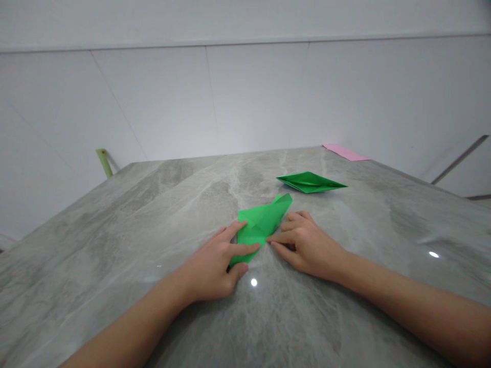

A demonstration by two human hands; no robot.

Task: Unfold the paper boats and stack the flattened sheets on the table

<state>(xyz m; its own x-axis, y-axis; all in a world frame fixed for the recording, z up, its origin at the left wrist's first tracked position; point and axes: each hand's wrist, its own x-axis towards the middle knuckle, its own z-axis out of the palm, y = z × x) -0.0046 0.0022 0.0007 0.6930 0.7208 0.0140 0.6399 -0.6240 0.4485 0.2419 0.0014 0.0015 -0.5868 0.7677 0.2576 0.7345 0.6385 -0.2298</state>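
Bright green origami paper (264, 220), part-folded and creased, lies on the grey marbled tabletop (184, 191) between the two hands; its upper right end narrows to a raised flap, its lower left part runs beneath the left hand (220, 263); left fingers spread, index and middle resting on the sheet, thumb by the near edge, so it steadies by pressure and grips nothing; right hand (307, 243) has index and thumb nearly closed together at the sheet's right edge, the other fingers curled; whether paper sits between those tips, cannot tell; beyond, well clear of both hands, rests a darker green folded origami piece (310, 182), pointed at both ends; pink paper (347, 153) lies at the far right edge; step in hand, by judgement: aligning or pressing a fold along the right edge; the next move seems to call for holding the left side fixed while the right fingertips run the crease flat, edges kept matched.
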